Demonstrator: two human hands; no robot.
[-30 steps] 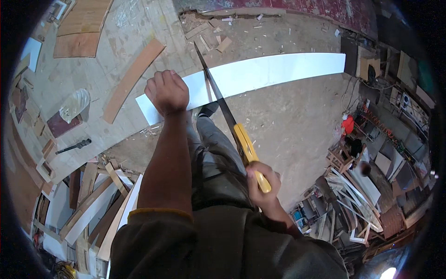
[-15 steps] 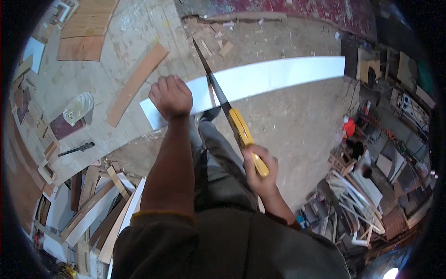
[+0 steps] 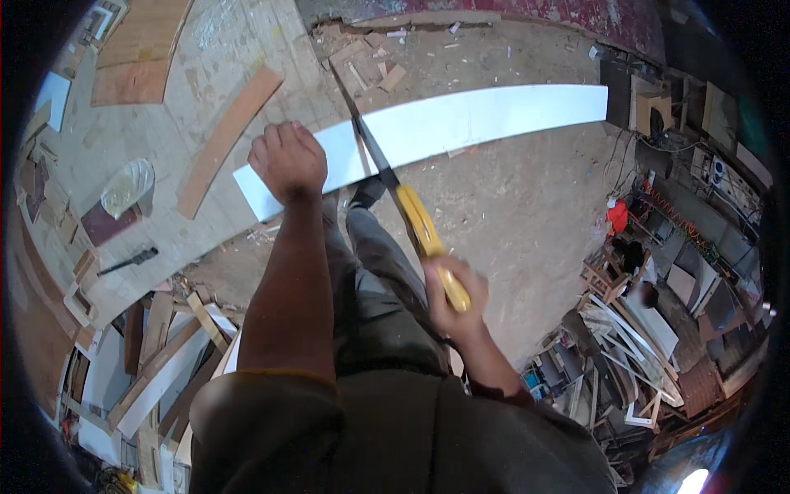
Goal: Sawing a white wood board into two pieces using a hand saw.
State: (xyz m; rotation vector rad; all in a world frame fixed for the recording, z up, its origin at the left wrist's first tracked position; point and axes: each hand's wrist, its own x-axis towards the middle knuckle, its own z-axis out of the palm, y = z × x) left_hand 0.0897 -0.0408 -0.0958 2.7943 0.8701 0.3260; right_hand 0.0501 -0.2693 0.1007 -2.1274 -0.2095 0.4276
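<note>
My left hand (image 3: pixel 290 160) is closed over the near left end of a long white board (image 3: pixel 485 115), bearing down on it at the bench edge. My right hand (image 3: pixel 457 300), slightly blurred, grips the yellow handle of a handsaw (image 3: pixel 418 221). The saw's dark blade crosses the board at a slant just right of my left hand, its tip pointing away to the far left. A dark line or shadow shows on the board beside the blade. Rightward, the board reaches out past the bench over the floor.
On the plywood bench (image 3: pixel 239 49) lie a narrow brown wood strip (image 3: pixel 226 144), a clear plastic bag (image 3: pixel 129 189) and a dark tool (image 3: pixel 128 262). Offcuts (image 3: pixel 164 354) pile up at lower left. Scrap wood (image 3: pixel 634 337) and clutter stand at right.
The whole view has shifted slightly, so bench and board sit a little further left and up. Saw and board keep nearly the same crossing; my left hand stays on the board.
</note>
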